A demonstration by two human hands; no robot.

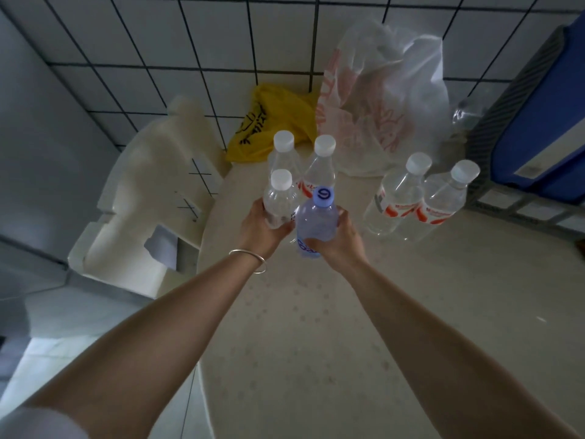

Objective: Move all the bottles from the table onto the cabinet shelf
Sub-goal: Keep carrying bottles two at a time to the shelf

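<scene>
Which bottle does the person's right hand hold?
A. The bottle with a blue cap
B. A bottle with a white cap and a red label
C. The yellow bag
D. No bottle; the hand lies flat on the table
A: the right hand closes around the blue-capped bottle, while the left hand holds a white-capped bottle.

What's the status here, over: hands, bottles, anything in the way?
Left hand shut on clear bottle; right hand shut on blue-capped bottle. Four white-capped bottles unheld on table. Plastic bags behind; path clear.
</scene>
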